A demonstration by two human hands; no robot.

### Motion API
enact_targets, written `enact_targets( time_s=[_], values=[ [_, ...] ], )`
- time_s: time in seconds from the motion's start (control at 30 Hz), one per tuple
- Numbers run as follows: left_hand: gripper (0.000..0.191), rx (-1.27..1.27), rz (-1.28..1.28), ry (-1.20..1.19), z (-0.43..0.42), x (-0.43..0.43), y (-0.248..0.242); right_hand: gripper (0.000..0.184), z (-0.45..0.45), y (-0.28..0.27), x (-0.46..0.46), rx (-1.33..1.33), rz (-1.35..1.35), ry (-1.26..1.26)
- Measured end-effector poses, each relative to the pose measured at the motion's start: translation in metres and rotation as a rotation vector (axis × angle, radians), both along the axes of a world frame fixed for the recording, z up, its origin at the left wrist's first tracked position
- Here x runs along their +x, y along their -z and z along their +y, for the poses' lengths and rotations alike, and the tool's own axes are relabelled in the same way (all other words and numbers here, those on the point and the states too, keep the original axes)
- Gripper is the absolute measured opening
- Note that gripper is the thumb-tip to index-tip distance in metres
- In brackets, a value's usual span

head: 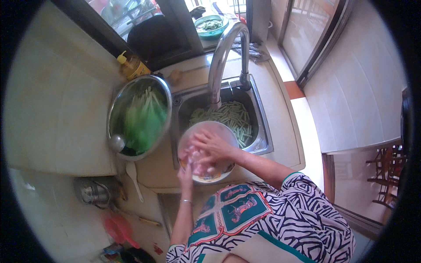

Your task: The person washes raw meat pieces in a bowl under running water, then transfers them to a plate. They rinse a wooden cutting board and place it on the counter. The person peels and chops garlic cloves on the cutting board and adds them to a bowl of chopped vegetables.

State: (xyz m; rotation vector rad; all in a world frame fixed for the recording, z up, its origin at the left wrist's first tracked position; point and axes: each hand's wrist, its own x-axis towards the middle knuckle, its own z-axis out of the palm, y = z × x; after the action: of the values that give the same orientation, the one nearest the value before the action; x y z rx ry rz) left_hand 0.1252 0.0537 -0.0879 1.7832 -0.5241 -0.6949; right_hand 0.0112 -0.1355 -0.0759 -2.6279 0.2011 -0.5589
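Note:
A wide white bowl [224,134] with a patterned side is tilted over the near edge of the sink, pinkish pieces, perhaps raw meat, in cloudy liquid inside it. My left hand [186,174] grips the bowl's near left rim. Inside the bowl lies my right hand [212,148], fingers spread over the pieces; whether it holds any cannot be told. Behind the bowl, cut green stalks [230,115] fill the bottom of the steel sink [263,131]. A curved chrome faucet [215,72] ends just above the stalks.
Left of the sink, a metal basin [170,105] holds leafy greens. Beyond it stands a yellow pump bottle [131,67]. A white spatula [133,176] rests on the counter near a red plastic scoop or basket [120,227]. A green basin [212,33] sits past the window frame.

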Motion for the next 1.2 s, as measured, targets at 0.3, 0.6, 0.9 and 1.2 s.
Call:
enact_targets(
  time_s=[0.3, 0.6, 0.9, 1.2],
  values=[
    [0.032, 0.078, -0.018, 0.001, 0.001, 0.002, -0.003, 0.078, -0.002, 0.004, 0.002, 0.125, 0.013, -0.026],
    [0.029, 0.007, -0.008, 0.014, -0.014, 0.002, -0.023, 0.078, -0.006, 0.017, 0.005, 0.234, -0.007, -0.016],
    [0.029, 0.086, -0.080, 0.009, -0.027, -0.006, -0.051, 0.079, -0.007, 0.021, 0.004, 0.270, -0.059, -0.028],
    [0.028, 0.169, -0.225, 0.060, -0.048, -0.013, -0.078, 0.080, -0.013, 0.024, 0.000, 0.371, -0.197, -0.024]
  ],
)
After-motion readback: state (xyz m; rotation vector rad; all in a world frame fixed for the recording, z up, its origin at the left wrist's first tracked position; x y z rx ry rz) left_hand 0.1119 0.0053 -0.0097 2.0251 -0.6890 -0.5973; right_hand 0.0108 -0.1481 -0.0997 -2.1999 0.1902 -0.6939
